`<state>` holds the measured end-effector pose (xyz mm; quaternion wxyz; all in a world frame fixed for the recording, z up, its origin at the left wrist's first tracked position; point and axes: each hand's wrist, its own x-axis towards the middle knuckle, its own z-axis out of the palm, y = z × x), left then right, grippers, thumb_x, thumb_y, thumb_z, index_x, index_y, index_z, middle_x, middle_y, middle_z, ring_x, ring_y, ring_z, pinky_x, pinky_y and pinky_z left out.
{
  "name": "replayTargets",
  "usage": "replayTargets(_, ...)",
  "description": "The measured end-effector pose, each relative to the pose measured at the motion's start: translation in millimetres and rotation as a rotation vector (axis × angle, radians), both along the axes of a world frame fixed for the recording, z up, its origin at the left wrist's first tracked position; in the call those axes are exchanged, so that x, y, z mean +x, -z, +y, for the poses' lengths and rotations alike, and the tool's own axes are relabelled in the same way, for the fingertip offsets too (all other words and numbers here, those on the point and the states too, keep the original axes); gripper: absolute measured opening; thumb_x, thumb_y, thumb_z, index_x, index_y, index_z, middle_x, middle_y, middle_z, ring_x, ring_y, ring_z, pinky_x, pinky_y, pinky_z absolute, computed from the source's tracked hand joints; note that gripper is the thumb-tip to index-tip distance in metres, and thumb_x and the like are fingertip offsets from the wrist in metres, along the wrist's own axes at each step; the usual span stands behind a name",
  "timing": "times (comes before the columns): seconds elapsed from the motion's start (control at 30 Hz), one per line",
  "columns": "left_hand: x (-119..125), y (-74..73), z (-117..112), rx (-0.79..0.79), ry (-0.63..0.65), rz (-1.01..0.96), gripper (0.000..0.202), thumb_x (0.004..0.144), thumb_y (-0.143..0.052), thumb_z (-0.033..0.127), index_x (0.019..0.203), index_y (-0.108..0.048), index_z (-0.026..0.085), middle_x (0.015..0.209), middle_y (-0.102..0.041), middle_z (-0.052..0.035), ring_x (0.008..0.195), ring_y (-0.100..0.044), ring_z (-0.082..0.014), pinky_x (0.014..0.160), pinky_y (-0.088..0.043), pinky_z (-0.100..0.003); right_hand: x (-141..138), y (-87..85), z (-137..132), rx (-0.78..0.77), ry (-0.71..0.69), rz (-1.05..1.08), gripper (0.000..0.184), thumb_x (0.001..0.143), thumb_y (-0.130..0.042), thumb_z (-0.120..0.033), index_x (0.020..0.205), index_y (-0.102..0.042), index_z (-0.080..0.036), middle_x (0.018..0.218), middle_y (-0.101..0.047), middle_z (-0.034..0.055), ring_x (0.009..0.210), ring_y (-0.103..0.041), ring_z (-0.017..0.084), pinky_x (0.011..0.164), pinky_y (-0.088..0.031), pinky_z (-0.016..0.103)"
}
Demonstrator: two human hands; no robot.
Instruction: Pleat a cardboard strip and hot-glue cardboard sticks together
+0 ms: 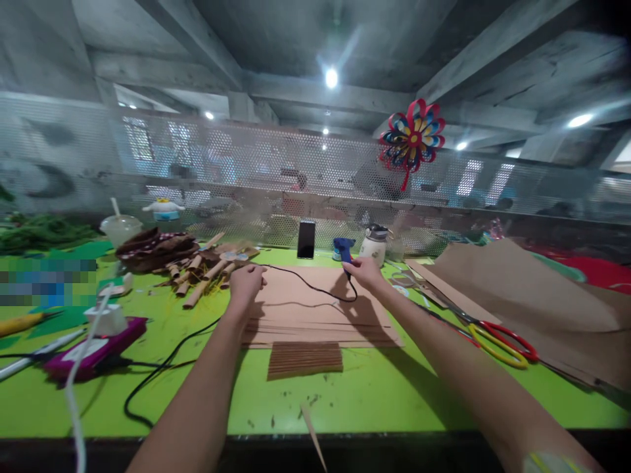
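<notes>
My right hand [365,270] is closed round the handle of a blue hot glue gun [344,249], held above the far part of the brown paper sheets [296,282]. A black cord [310,284] hangs from the gun in a loop and runs left to my left hand [248,289]. That hand is closed on the cord, over the left edge of the sheets. Dark cuts or strips line the near edge of the paper. In front of it lies a small piece of ribbed brown paper [305,360].
Left are a purple power strip [98,348] with a white plug, and rolled paper tubes [204,282]. A phone [306,240] and a white bottle [373,246] stand at the back. Red-and-yellow-handled scissors [503,345] and large brown paper [522,289] lie right.
</notes>
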<state>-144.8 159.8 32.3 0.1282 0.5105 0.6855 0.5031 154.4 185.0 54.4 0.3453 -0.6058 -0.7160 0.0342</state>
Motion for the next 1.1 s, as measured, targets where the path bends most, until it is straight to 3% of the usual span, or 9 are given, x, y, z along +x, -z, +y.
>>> replayTargets(0.17, 1.4, 0.1, -1.3, -0.022, -0.023, 0.067, 0.027, 0.069, -0.048, 0.037, 0.063, -0.065, 0.018, 0.054, -0.063, -0.0052, 0.054, -0.056, -0.0195, 0.052, -0.037, -0.027, -26.9, 8.9, 7.6, -0.020, 0.020, -0.063, 0.031, 0.079, -0.058, -0.039, 0.064, -0.070, -0.014, 0.060, -0.065, 0.0052, 0.058, -0.055, 0.016, 0.050, -0.027, 0.023)
replayTargets(0.37, 7.7, -3.3, -5.8, -0.030, -0.035, 0.121, 0.024, 0.068, -0.049, 0.037, 0.062, -0.065, 0.020, 0.058, -0.064, -0.0061, 0.061, -0.057, -0.0217, 0.055, -0.034, -0.028, -29.8, 19.4, -13.4, -0.021, -0.021, -0.106, 0.030, 0.078, -0.057, -0.041, 0.066, -0.070, -0.016, 0.061, -0.065, 0.0056, 0.058, -0.054, 0.016, 0.050, -0.026, 0.024)
replayTargets(0.53, 10.0, -3.2, -7.1, 0.012, -0.061, 0.030, 0.019, 0.064, -0.053, 0.035, 0.062, -0.066, 0.020, 0.056, -0.063, -0.0048, 0.062, -0.057, -0.0213, 0.058, -0.037, -0.028, -26.3, 20.1, -25.7, -0.024, -0.060, -0.107, 0.031, 0.080, -0.054, -0.040, 0.069, -0.070, -0.016, 0.066, -0.067, 0.0052, 0.062, -0.056, 0.015, 0.052, -0.027, 0.023)
replayTargets(0.67, -3.5, -10.1, -5.6, 0.101, -0.140, -0.137, 0.021, 0.064, -0.050, 0.032, 0.068, -0.065, 0.017, 0.052, -0.057, -0.0023, 0.056, -0.055, -0.0179, 0.052, -0.039, -0.027, -40.3, 20.5, -21.6, -0.051, -0.093, -0.120, 0.033, 0.080, -0.053, -0.040, 0.067, -0.071, -0.015, 0.061, -0.065, 0.0041, 0.057, -0.055, 0.014, 0.049, -0.026, 0.023)
replayTargets(0.83, -36.9, -24.5, -6.2, 0.250, -0.385, -0.344, 0.029, 0.068, -0.036, 0.020, 0.083, -0.059, 0.012, 0.051, -0.047, 0.0012, 0.045, -0.049, -0.0144, 0.045, -0.040, -0.026, -99.7, 8.1, 5.8, -0.094, -0.119, -0.136, 0.040, 0.084, -0.048, -0.044, 0.070, -0.072, -0.015, 0.060, -0.066, 0.0052, 0.058, -0.058, 0.016, 0.048, -0.029, 0.023)
replayTargets(0.97, -50.9, -28.6, -11.1, 0.386, -0.523, -0.332, 0.038, 0.070, -0.030, 0.013, 0.099, -0.056, 0.013, 0.069, -0.054, -0.0031, 0.068, -0.058, -0.0166, 0.060, -0.049, -0.028, -171.0, -6.8, 17.3, -0.085, -0.189, -0.177, 0.042, 0.086, -0.046, -0.047, 0.077, -0.072, -0.016, 0.073, -0.070, 0.0080, 0.067, -0.062, 0.019, 0.055, -0.036, 0.024)
replayTargets(1.1, -56.5, -26.8, -14.7, 0.413, -0.541, -0.203, 0.039, 0.073, -0.031, 0.014, 0.101, -0.058, 0.015, 0.087, -0.058, -0.0074, 0.089, -0.058, -0.0214, 0.076, -0.049, -0.033, -230.7, -3.4, 12.9, -0.050, -0.244, -0.244, 0.041, 0.086, -0.048, -0.049, 0.094, -0.069, -0.013, 0.094, -0.070, 0.0147, 0.087, -0.062, 0.026, 0.069, -0.044, 0.031)
